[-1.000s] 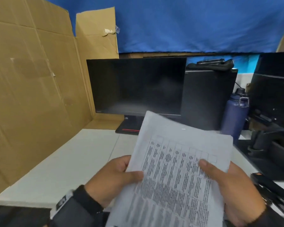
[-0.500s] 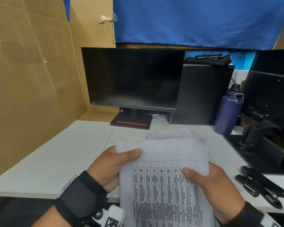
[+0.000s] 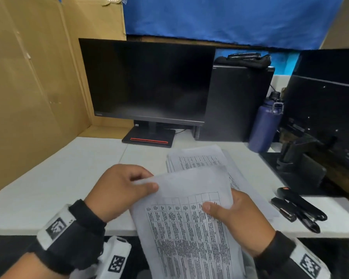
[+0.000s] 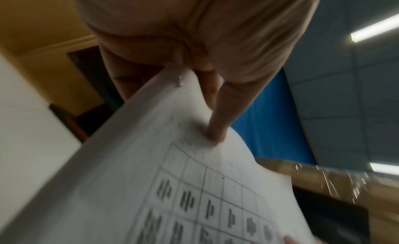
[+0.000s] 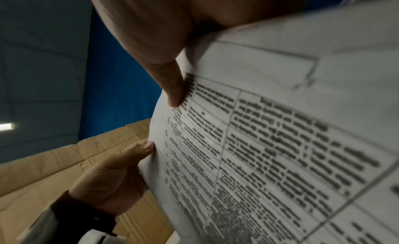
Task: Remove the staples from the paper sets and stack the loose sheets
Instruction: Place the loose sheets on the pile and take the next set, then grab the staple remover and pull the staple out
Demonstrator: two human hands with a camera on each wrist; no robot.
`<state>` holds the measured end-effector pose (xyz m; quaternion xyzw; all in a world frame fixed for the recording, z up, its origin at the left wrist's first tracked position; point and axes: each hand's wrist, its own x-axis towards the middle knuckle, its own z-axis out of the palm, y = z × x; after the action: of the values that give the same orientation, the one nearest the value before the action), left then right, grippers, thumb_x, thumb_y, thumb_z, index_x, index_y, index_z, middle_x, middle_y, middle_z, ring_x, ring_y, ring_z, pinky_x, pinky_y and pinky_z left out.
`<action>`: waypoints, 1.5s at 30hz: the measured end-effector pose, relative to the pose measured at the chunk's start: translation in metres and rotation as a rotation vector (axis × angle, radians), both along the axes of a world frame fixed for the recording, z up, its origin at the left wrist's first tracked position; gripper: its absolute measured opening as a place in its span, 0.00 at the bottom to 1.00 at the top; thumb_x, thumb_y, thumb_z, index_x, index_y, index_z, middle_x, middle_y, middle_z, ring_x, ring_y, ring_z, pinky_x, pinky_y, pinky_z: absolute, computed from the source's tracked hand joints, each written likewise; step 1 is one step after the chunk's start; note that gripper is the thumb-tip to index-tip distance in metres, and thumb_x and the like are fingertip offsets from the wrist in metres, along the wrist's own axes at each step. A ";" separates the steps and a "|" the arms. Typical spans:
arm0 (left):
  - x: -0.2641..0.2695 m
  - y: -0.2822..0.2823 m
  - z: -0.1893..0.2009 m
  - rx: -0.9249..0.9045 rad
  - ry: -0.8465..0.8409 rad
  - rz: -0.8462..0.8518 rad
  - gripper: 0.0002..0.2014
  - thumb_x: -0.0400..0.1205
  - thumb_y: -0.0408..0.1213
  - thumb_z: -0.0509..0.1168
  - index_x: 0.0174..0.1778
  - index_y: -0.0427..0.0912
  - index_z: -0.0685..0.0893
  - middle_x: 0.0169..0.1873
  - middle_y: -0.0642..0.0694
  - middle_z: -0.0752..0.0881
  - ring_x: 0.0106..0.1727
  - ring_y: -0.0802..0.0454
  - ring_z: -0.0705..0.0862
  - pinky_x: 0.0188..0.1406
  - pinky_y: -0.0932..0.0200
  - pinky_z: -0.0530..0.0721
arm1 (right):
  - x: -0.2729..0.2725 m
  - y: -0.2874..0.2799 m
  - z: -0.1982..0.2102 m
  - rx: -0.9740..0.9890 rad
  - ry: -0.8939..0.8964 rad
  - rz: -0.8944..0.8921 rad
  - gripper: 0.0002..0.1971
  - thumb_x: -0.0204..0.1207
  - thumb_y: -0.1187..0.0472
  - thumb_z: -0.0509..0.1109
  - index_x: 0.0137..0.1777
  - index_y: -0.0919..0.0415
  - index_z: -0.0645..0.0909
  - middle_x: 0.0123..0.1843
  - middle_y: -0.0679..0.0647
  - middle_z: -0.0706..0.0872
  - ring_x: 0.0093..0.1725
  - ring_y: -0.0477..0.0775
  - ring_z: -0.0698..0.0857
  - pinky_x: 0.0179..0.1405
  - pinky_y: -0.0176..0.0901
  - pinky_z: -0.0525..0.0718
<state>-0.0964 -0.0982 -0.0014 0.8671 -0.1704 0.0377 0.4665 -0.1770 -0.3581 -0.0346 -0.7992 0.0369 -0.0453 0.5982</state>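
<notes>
I hold a printed paper set [image 3: 189, 228] with a table grid over the desk's front edge. My left hand [image 3: 147, 182] pinches its top left corner between thumb and fingers. In the left wrist view the thumb [image 4: 218, 124] presses the sheet [image 4: 151, 179] near a frayed corner. My right hand [image 3: 212, 208] grips the right edge, thumb on top and fingers hidden beneath. The right wrist view shows that thumb [image 5: 172, 87] on the print [image 5: 280, 145], with my left hand [image 5: 112, 176] beyond. A stack of printed sheets [image 3: 197, 160] lies on the white desk [image 3: 69, 178] behind. No staple is visible.
A black stapler [image 3: 302, 206] and a smaller black tool [image 3: 283, 210] lie at the desk's right front. A monitor [image 3: 149, 81] stands at the back, with a dark computer case [image 3: 236, 103], a purple bottle [image 3: 266, 123] and a second monitor [image 3: 326, 101] to its right. Cardboard [image 3: 28, 97] walls the left side.
The paper set came down from a raised tilt to just above the desk's front edge. My left hand shifted up to pinch the top left corner. The stack on the desk came into sight.
</notes>
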 end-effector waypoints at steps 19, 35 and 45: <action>0.005 0.008 -0.021 -0.193 0.420 -0.190 0.34 0.57 0.68 0.82 0.51 0.46 0.95 0.50 0.42 0.96 0.51 0.43 0.93 0.63 0.39 0.87 | 0.018 -0.140 -0.012 -1.224 0.375 -0.379 0.13 0.81 0.47 0.62 0.56 0.50 0.83 0.54 0.52 0.85 0.54 0.56 0.83 0.56 0.51 0.84; 0.002 0.000 -0.018 -0.442 0.487 0.000 0.06 0.80 0.34 0.76 0.41 0.37 0.95 0.42 0.32 0.94 0.41 0.39 0.92 0.54 0.42 0.90 | 0.002 -0.095 0.036 -1.146 -0.065 -0.525 0.16 0.74 0.49 0.74 0.60 0.48 0.79 0.44 0.47 0.79 0.44 0.51 0.81 0.47 0.52 0.87; -0.023 -0.028 -0.009 -0.671 0.634 -0.160 0.10 0.68 0.36 0.78 0.42 0.35 0.95 0.42 0.31 0.93 0.41 0.40 0.90 0.51 0.48 0.89 | -0.012 0.042 0.023 -0.762 -0.536 -0.083 0.17 0.66 0.45 0.72 0.56 0.39 0.78 0.44 0.38 0.83 0.41 0.44 0.84 0.42 0.36 0.83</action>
<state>-0.1198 -0.1266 -0.0107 0.6212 -0.0642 -0.2123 0.7516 -0.1885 -0.3165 -0.0115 -0.9199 -0.1062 -0.2844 0.2481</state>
